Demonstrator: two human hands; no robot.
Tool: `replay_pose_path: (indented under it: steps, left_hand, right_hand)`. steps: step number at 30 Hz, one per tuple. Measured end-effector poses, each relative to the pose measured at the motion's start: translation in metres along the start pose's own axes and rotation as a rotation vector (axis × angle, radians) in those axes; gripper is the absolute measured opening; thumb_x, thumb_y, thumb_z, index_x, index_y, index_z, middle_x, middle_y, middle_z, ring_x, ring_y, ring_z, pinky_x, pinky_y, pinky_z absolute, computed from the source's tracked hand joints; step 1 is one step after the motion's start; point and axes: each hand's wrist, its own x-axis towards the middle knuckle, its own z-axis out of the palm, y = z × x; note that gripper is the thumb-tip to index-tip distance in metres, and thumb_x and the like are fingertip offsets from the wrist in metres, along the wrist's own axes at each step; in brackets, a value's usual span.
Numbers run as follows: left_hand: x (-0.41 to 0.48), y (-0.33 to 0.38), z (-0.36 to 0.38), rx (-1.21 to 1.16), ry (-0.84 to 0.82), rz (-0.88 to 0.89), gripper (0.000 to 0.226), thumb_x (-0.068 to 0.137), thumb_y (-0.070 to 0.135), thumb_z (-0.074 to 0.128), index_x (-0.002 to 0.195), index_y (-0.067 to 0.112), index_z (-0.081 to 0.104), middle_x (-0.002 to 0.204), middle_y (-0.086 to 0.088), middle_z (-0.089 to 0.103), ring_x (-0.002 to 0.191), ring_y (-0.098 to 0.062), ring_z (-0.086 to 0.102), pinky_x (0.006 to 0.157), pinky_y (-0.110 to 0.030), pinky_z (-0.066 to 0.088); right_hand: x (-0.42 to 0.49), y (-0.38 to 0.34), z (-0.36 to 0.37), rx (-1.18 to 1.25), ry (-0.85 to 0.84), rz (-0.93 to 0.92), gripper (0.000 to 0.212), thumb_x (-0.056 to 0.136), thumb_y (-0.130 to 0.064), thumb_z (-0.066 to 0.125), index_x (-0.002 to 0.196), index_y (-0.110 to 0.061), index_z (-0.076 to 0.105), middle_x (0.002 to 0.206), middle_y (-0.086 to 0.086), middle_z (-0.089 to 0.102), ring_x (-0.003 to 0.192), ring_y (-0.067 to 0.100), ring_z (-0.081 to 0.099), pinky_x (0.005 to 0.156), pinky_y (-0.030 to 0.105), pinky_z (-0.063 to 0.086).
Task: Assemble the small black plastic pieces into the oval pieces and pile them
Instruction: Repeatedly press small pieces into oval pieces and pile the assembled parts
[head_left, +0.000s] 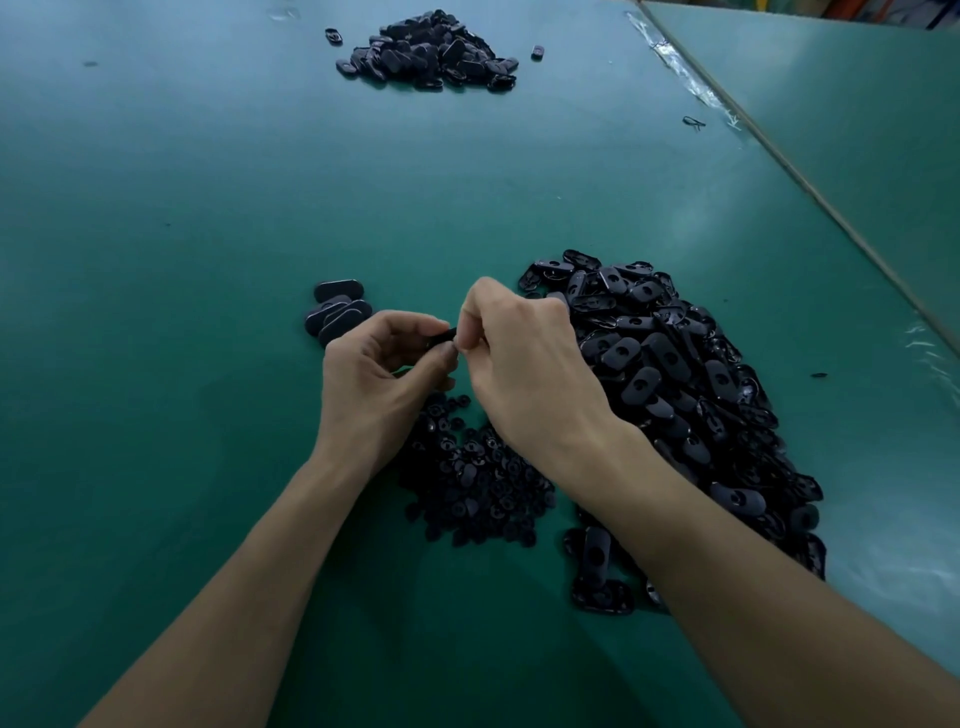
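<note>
My left hand (379, 374) and my right hand (524, 358) meet above the green table, fingertips together. Between them sits a black oval piece (441, 339), mostly hidden; my left fingers curl round it and my right thumb and forefinger pinch at its end. Below my hands lies a heap of small black plastic pieces (472, 483). A large heap of oval pieces (675, 384) spreads to the right, under my right wrist. A small stack of ovals (335, 309) lies just left of my left hand.
A second pile of black ovals (431, 52) sits far back on the green table (156, 208), with stray pieces beside it. A taped seam (691, 78) and a table edge run diagonally at the right. A small black scrap (693, 122) lies near the seam.
</note>
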Motion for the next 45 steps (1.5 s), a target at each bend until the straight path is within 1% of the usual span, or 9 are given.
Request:
replay_pose_path:
  steps: [2,5,10,15,20,22,26,37,45]
  left_hand:
    - [-0.001,0.002,0.001,-0.005,0.011,0.003,0.015,0.081,0.018,0.08,0.09,0.017,0.069,0.085,-0.002,0.074,0.074,-0.011,0.072,0.064,-0.02,0.057]
    - [-0.001,0.003,0.0,-0.003,0.037,0.001,0.022,0.078,0.029,0.077,0.089,0.012,0.067,0.084,-0.005,0.073,0.072,-0.01,0.07,0.062,-0.018,0.056]
    - [0.004,0.001,-0.002,0.023,0.035,-0.005,0.017,0.086,0.002,0.076,0.088,0.015,0.064,0.082,-0.003,0.072,0.067,-0.009,0.068,0.058,-0.018,0.054]
    - [0.002,0.004,0.0,-0.075,0.003,-0.033,0.021,0.087,-0.004,0.072,0.089,0.015,0.064,0.072,0.006,0.072,0.063,-0.006,0.065,0.057,-0.017,0.053]
    - [0.002,0.006,-0.002,-0.135,-0.028,-0.058,0.021,0.087,-0.006,0.07,0.091,0.014,0.068,0.075,0.005,0.074,0.066,-0.007,0.067,0.061,-0.019,0.056]
    - [0.002,0.006,-0.001,-0.152,-0.029,-0.077,0.019,0.085,-0.002,0.073,0.092,0.015,0.07,0.075,0.002,0.074,0.067,-0.008,0.068,0.063,-0.02,0.056]
    - [0.002,0.006,0.0,-0.202,-0.022,-0.107,0.018,0.074,0.012,0.077,0.092,0.014,0.073,0.074,0.0,0.074,0.066,-0.01,0.069,0.064,-0.02,0.056]
    - [0.004,0.004,-0.002,-0.24,-0.017,-0.133,0.019,0.072,0.014,0.078,0.091,0.013,0.073,0.073,0.0,0.074,0.064,-0.012,0.069,0.063,-0.021,0.057]
    - [0.004,0.003,-0.003,-0.251,-0.024,-0.125,0.019,0.073,0.013,0.077,0.092,0.014,0.074,0.074,0.0,0.074,0.064,-0.011,0.069,0.064,-0.021,0.058]
  right_hand:
    - [0.0,-0.001,0.0,0.0,-0.016,-0.005,0.022,0.093,0.001,0.055,0.084,-0.018,0.053,0.076,0.005,0.06,0.063,0.021,0.054,0.051,0.021,0.031]
    - [0.0,-0.003,-0.001,0.021,-0.057,-0.014,0.022,0.092,-0.001,0.055,0.085,-0.021,0.056,0.082,0.008,0.064,0.071,0.026,0.059,0.061,0.033,0.045]
    - [0.004,0.002,-0.006,0.097,-0.053,-0.032,0.013,0.092,-0.006,0.062,0.09,-0.019,0.064,0.087,-0.001,0.066,0.078,0.015,0.062,0.072,0.036,0.054]
    - [0.011,0.009,-0.007,0.004,-0.12,-0.011,0.03,0.096,-0.016,0.063,0.126,-0.021,0.064,0.122,0.001,0.065,0.111,0.017,0.06,0.098,0.035,0.049]
    - [0.014,0.02,-0.009,0.163,-0.174,0.029,0.021,0.094,-0.013,0.067,0.112,-0.019,0.074,0.082,-0.015,0.066,0.079,0.0,0.065,0.078,0.01,0.051]
    - [0.015,0.026,-0.009,0.214,-0.175,0.043,0.018,0.094,-0.013,0.067,0.108,-0.018,0.076,0.076,-0.018,0.066,0.073,-0.003,0.067,0.076,0.012,0.054]
    - [0.017,0.033,-0.009,0.265,-0.162,0.047,0.012,0.093,-0.013,0.068,0.1,-0.018,0.077,0.071,-0.011,0.071,0.067,-0.002,0.069,0.073,0.017,0.057]
    - [0.019,0.035,-0.006,0.312,-0.135,0.027,0.014,0.09,-0.012,0.07,0.1,-0.017,0.078,0.071,-0.003,0.075,0.068,0.001,0.071,0.077,0.03,0.061]
    - [0.016,0.031,-0.008,0.278,-0.08,-0.002,0.013,0.088,-0.013,0.072,0.099,-0.016,0.079,0.068,-0.02,0.066,0.067,-0.01,0.066,0.071,0.011,0.054]
